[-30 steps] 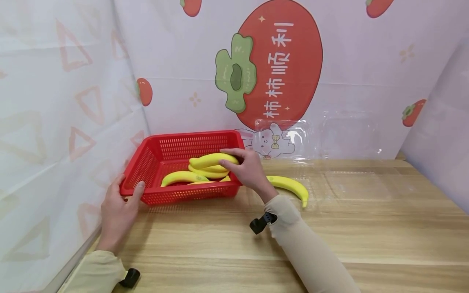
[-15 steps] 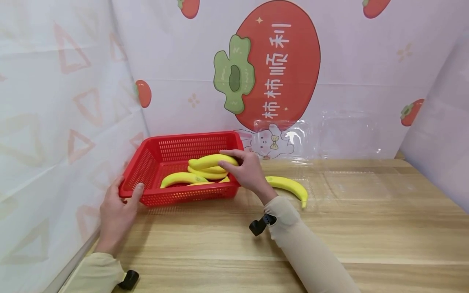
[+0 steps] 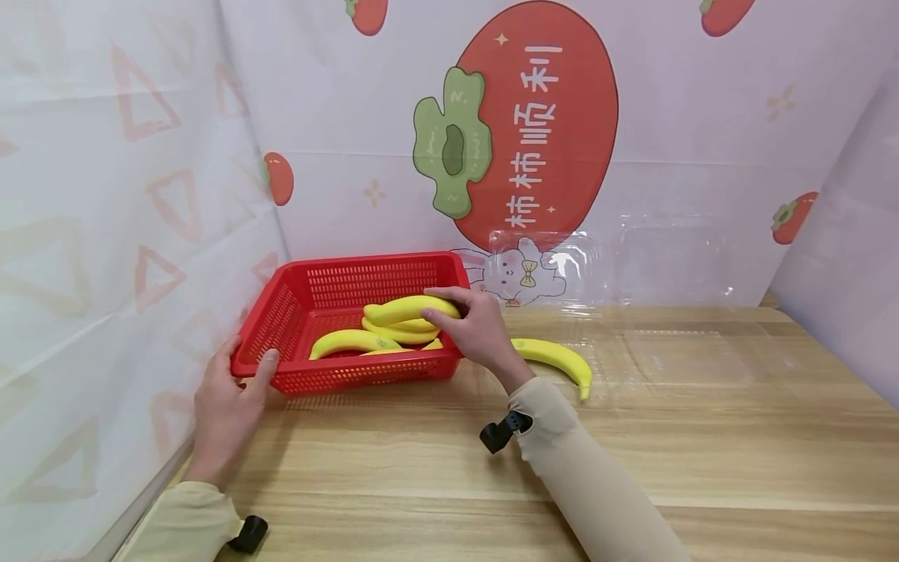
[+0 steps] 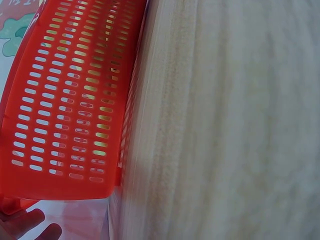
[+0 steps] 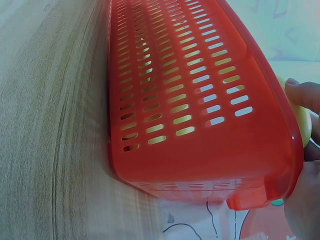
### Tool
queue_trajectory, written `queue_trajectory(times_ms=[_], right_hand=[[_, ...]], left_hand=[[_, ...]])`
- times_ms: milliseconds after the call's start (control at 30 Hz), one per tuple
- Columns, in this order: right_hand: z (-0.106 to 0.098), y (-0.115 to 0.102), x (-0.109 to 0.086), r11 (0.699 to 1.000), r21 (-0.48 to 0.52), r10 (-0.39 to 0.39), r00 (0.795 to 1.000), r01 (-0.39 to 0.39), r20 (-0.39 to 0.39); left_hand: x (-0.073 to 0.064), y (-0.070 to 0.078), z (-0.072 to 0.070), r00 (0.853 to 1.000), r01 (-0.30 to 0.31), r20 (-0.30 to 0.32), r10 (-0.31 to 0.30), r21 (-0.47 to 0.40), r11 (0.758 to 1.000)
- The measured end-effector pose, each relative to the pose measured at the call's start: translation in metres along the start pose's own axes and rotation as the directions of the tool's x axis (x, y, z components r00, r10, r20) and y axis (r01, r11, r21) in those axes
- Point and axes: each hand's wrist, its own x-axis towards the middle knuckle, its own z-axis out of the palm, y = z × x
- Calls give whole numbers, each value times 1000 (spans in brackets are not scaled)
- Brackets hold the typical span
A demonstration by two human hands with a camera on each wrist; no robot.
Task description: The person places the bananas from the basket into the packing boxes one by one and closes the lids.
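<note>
On my head feed, upper banana (image 3: 396, 311) at frame centre, clamped between thumb and fingers of right hand (image 3: 477, 329), left hand (image 3: 228, 410) clamped on red basket (image 3: 358, 376), left of centre.

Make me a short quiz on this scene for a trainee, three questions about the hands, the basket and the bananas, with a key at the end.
1. True or false: the left hand holds a corner of the red basket.
2. Multiple choice: what is the right hand holding between thumb and fingers?
A) the clear plastic container
B) a banana
C) the wooden table
3. Fill in the blank: in the head view, the loose banana outside the basket lies to the ____ of the basket.

Key: 1. True. 2. B. 3. right.
</note>
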Motion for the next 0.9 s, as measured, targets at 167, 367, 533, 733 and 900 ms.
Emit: queue_trajectory(times_ms=[167,367,533,733,900], right_hand=[[-1,1,0,1000,4,2,1000,-2,2],[-2,3,-1,999,42,6,1000,-6,12],[-4,3,-1,998,60,0,1000,-1,25],[-9,1,-4,998,61,-1,999,-1,35],[-16,1,-5,998,64,-10,999,7,41]], left_hand=[[0,1,0,1000,5,4,-5,-1,1000],[0,-1,0,1000,10,7,-10,-2,1000],[0,-3,-1,1000,4,6,-4,6,1000],[1,-4,-2,1000,7,18,-8,11,1000],[0,-3,-1,1000,4,22,-5,13,1000]])
